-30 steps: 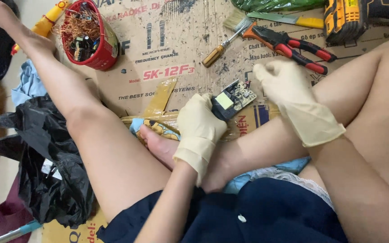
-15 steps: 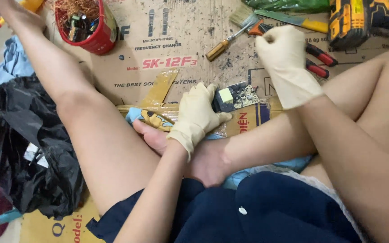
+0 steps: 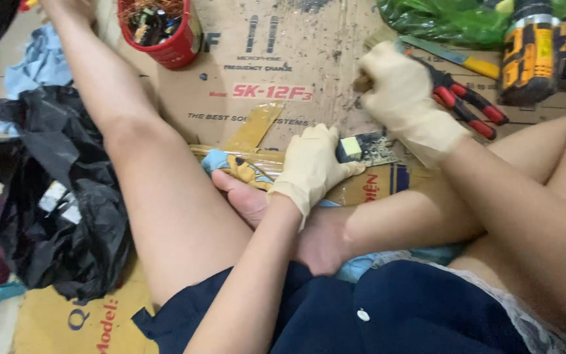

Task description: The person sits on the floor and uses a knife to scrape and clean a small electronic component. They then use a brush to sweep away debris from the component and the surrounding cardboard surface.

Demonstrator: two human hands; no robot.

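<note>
Your left hand [image 3: 312, 167] fingers grip the board [image 3: 368, 149], parts still on it; right hand [image 3: 397, 92] fingers curl closed around a tool by the pliers [image 3: 470, 101].

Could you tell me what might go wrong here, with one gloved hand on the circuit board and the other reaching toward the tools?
The left hand alone pins the small green circuit board against flattened brown cardboard, so it might slip. The right hand covers a wooden-handled tool beside the red-handled pliers; a slip could strike the bare legs close by. The thin cream gloves may tear.
</note>
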